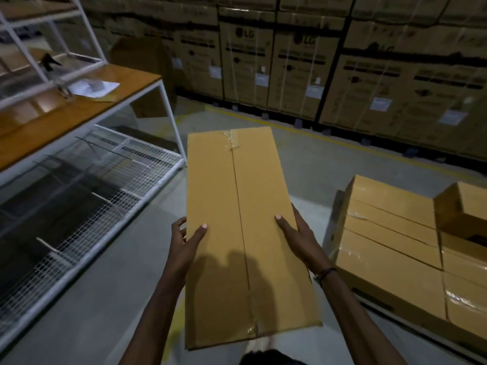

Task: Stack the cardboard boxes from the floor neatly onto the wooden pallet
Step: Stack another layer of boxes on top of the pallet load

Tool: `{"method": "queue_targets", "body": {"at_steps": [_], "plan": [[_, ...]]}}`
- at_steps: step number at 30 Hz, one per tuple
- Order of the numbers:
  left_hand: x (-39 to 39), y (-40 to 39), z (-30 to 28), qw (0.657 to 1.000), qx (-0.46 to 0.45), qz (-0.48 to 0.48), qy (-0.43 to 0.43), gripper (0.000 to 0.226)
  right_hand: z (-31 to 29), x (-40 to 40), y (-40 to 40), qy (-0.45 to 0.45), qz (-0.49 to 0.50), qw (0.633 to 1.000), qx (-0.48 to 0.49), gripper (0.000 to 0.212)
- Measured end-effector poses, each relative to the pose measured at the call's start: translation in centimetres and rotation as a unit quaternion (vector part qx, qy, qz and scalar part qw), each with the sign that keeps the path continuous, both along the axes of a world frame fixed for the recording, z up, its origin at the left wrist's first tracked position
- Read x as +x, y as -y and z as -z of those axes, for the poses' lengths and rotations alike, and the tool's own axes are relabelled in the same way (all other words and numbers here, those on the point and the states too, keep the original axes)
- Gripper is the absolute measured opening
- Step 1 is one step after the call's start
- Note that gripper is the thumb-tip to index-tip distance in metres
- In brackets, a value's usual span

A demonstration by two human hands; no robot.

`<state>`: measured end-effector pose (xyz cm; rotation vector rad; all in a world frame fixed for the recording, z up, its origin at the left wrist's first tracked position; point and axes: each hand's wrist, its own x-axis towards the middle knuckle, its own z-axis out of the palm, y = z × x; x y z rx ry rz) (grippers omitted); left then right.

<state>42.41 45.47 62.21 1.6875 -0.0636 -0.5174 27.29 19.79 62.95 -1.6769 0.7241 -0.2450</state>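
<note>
**Box held in both hands beside the stack**

Box (237, 233), long and tan, is held lengthwise in the middle of the frame, above the grey floor (105, 312). Its top seam is seen running from the near end to the far end, and clear tape is stuck at both ends of that seam. The left hand (187, 241) is clasped on the left edge, thumb laid on top and fingers curled round the side. The right hand (297, 233) is clasped on the right edge, thumb on top and the fingers hidden under the side. A dark band (325, 273) is worn on the right wrist.

At the lower right of the frame a stack (390, 246) of similar tan boxes is seen, well apart from the held box; several are laid flat side by side, and a smaller one sits on top at the right edge. What the stack rests on cannot be told for certain.

At the left, a white-framed table (79, 109) with a wooden top is seen, papers (95, 86) lying on it, and a wire mesh shelf (110, 191) below. Along the top of the frame, a wall of large printed cartons (303, 61) is stacked behind a yellow floor line (290, 126).
</note>
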Motion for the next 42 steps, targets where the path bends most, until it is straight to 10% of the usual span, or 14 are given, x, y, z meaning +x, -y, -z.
{"method": "queue_targets", "body": {"at_steps": [26, 42], "plan": [[41.3, 40.4, -0.3, 0.983, 0.003, 0.182, 0.008, 0.065, 1.5, 32.8, 33.7, 0.036, 0.175, 0.984, 0.012, 0.075], [48.1, 79.7, 0.7, 0.864, 0.024, 0.501, 0.034, 0.061, 2.6, 33.6, 53.3, 0.023, 0.504, 0.863, 0.02, 0.084]]}}
